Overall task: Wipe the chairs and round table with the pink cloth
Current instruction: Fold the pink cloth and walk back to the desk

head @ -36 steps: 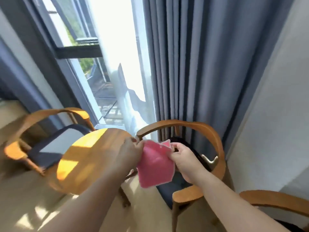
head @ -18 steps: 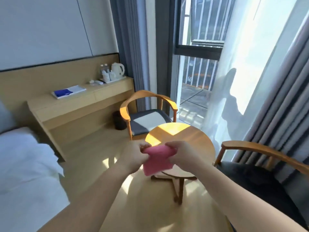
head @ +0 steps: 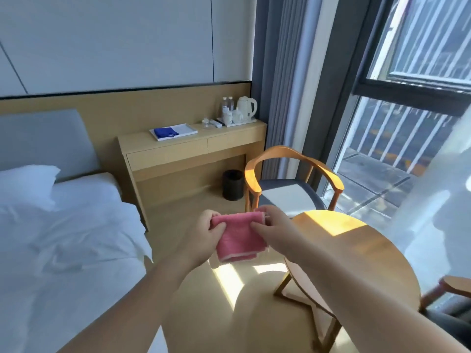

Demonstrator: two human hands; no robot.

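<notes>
I hold the folded pink cloth [head: 239,236] in the air in front of me, above the floor. My left hand [head: 204,238] pinches its left top corner and my right hand [head: 276,233] pinches its right top corner. The round wooden table [head: 367,253] is to the right, partly behind my right forearm. One wooden chair [head: 288,174] with a dark grey seat stands beyond the table by the window. The arm of a second chair [head: 456,284] shows at the right edge.
A bed with white sheets [head: 63,238] fills the left. A wooden desk [head: 188,146] at the wall carries a kettle tray [head: 238,118] and a blue-and-white folder [head: 173,131]. A black bin [head: 232,184] stands under the desk. Grey curtains [head: 280,85] and a tall window [head: 413,123] are on the right.
The view has swung left, from the curtain and near chair to the bed, desk and far chair. Both hands kept hold of the cloth, which now hangs spread between them.
</notes>
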